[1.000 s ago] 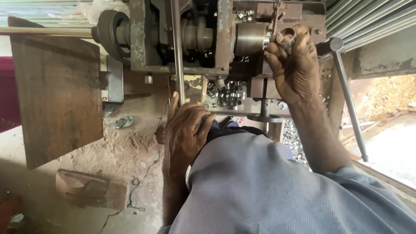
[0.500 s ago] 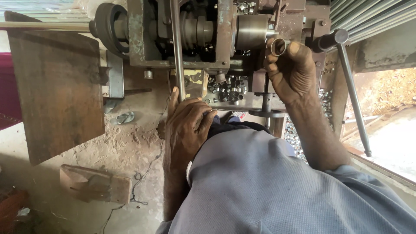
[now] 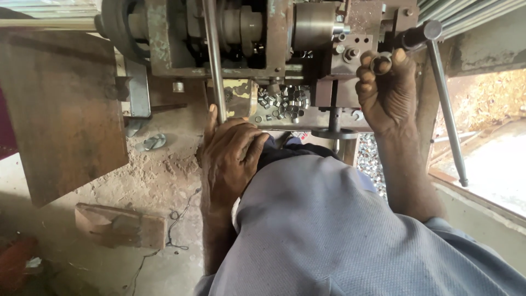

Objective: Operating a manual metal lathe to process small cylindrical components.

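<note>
I look down at a rusty metal lathe-like machine (image 3: 274, 33). My left hand (image 3: 230, 159) grips the lower end of a long vertical steel lever rod (image 3: 212, 60) that runs up past the machine. My right hand (image 3: 386, 93) is raised beside the machine's tool block (image 3: 350, 55) and pinches a small metal ring (image 3: 382, 61) between thumb and fingers. A pile of several small metal rings (image 3: 282, 101) lies on the machine bed below the chuck (image 3: 315, 24).
A second long handle with a dark knob (image 3: 444, 104) slants down at the right. A flat rusty plate (image 3: 60, 109) leans at the left. A brick (image 3: 120, 225) lies on the dirt floor. My grey-clad knee (image 3: 329, 230) fills the foreground.
My right hand with the ring has moved down and away from the chuck, to the right of the tool block. My left hand stays on the lever rod.
</note>
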